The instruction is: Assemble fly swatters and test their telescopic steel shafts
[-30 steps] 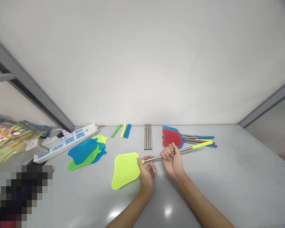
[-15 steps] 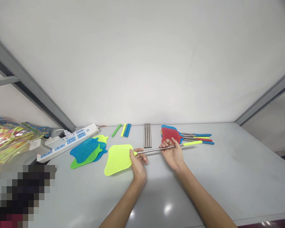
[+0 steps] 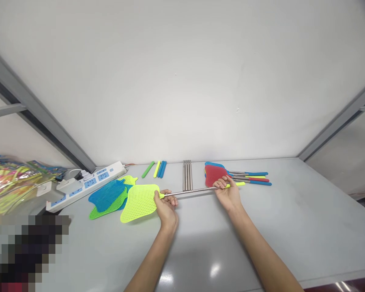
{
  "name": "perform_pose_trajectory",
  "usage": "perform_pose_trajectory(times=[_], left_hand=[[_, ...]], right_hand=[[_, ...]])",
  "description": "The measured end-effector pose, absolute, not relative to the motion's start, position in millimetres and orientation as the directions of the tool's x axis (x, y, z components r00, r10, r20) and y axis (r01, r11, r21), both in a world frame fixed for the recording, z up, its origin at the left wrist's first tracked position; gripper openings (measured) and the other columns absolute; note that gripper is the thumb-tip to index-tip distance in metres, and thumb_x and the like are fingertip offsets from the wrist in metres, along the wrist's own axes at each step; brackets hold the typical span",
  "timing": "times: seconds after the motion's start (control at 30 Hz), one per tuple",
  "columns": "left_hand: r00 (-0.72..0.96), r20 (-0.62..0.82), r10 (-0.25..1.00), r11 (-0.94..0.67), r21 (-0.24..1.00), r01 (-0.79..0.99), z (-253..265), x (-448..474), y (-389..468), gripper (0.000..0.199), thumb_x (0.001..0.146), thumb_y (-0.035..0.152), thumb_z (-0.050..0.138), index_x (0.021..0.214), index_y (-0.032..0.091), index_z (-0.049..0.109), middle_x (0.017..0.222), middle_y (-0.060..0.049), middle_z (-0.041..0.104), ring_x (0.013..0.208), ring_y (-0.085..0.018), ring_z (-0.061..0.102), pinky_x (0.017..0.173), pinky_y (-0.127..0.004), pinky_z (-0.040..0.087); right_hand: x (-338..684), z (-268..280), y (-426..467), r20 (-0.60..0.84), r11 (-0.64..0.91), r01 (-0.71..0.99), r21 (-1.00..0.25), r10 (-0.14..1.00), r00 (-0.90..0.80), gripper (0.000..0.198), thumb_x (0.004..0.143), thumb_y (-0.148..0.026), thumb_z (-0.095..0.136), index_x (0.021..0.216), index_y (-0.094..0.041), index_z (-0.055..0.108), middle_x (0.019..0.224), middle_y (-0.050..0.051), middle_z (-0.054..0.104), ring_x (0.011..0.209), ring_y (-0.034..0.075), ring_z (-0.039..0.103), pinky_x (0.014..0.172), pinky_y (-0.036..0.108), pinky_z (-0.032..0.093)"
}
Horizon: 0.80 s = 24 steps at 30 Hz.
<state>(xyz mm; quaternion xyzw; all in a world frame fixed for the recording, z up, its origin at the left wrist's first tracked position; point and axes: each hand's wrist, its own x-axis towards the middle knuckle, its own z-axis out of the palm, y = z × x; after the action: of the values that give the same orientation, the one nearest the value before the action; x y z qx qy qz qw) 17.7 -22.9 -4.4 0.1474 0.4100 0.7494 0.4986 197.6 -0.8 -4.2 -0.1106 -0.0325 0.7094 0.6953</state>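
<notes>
A yellow fly swatter [image 3: 140, 202] is held level above the table, its perforated head to the left and its metal rod running right. My left hand [image 3: 166, 209] is closed on it where the head joins the rod, thumb on top. My right hand [image 3: 228, 194] grips the other end, around the yellow handle sleeve, whose tip sticks out past the fingers. Just behind that hand lies a stack of fly swatters, a red one [image 3: 214, 174] on top, with blue, red and yellow handles pointing right.
Loose swatter heads [image 3: 106, 196] in blue, green and yellow lie at left, beside a white power strip [image 3: 109, 170] with plugs. Green, yellow and blue sleeves [image 3: 152, 169] and several metal rods [image 3: 187, 175] lie near the wall. Plastic-wrapped goods [image 3: 12, 178] sit far left.
My left hand and the swatter head have moved left. My right hand has shifted from the metal rod onto the yellow handle, and more bare rod shows between the hands.
</notes>
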Motion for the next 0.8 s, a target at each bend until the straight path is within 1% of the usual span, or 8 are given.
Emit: perform_pose_trajectory(times=[0.2, 0.37, 0.5, 0.6, 0.8], left_hand=[[-0.412, -0.179, 0.894, -0.148, 0.748, -0.647, -2, 16, -24, 0.036, 0.071, 0.049, 0.033, 0.063, 0.017, 0.047, 0.032, 0.005, 0.035, 0.031, -0.009, 0.035, 0.036, -0.021, 0.029], [-0.448, -0.199, 0.872, -0.153, 0.757, -0.635, -7, 15, -20, 0.041, 0.071, 0.052, 0.031, 0.063, 0.016, 0.048, 0.035, 0.005, 0.035, 0.033, -0.009, 0.036, 0.036, -0.020, 0.029], [-0.451, -0.232, 0.862, -0.104, 0.790, -0.605, -12, 17, -20, 0.041, 0.071, 0.053, 0.033, 0.063, 0.016, 0.048, 0.036, 0.006, 0.035, 0.034, -0.008, 0.036, 0.036, -0.020, 0.028], [-0.451, -0.228, 0.863, -0.100, 0.798, -0.594, -13, 20, -21, 0.042, 0.071, 0.053, 0.033, 0.063, 0.016, 0.049, 0.038, 0.005, 0.036, 0.034, -0.008, 0.037, 0.036, -0.019, 0.028], [-0.470, -0.213, 0.856, -0.112, 0.812, -0.573, -14, 21, -22, 0.042, 0.071, 0.054, 0.033, 0.064, 0.015, 0.049, 0.040, 0.005, 0.037, 0.035, -0.007, 0.037, 0.037, -0.019, 0.029]], right_hand=[[203, -4, -1, -0.137, -0.032, -0.984, -0.174, 0.991, -0.008, 0.020, 0.075, -0.023, 0.044, 0.058, -0.017, 0.036, 0.046, -0.007, 0.026, 0.040, 0.005, 0.030, 0.043, 0.019, 0.033], [205, -4, 0, -0.170, -0.025, -0.987, -0.159, 0.985, 0.002, 0.019, 0.075, -0.023, 0.044, 0.058, -0.017, 0.036, 0.045, -0.008, 0.025, 0.039, 0.005, 0.028, 0.041, 0.019, 0.032], [205, -5, 1, -0.178, -0.001, -0.981, -0.191, 0.983, 0.034, 0.020, 0.075, -0.023, 0.043, 0.058, -0.017, 0.036, 0.044, -0.008, 0.025, 0.038, 0.005, 0.029, 0.040, 0.019, 0.032], [207, -7, 1, -0.182, 0.015, -0.976, -0.217, 0.982, 0.055, 0.020, 0.075, -0.023, 0.043, 0.057, -0.017, 0.035, 0.044, -0.008, 0.026, 0.038, 0.005, 0.030, 0.040, 0.019, 0.032], [205, -10, 1, -0.178, -0.006, -0.983, -0.181, 0.984, 0.027, 0.019, 0.075, -0.022, 0.042, 0.057, -0.017, 0.035, 0.045, -0.008, 0.026, 0.038, 0.004, 0.030, 0.041, 0.018, 0.032]])
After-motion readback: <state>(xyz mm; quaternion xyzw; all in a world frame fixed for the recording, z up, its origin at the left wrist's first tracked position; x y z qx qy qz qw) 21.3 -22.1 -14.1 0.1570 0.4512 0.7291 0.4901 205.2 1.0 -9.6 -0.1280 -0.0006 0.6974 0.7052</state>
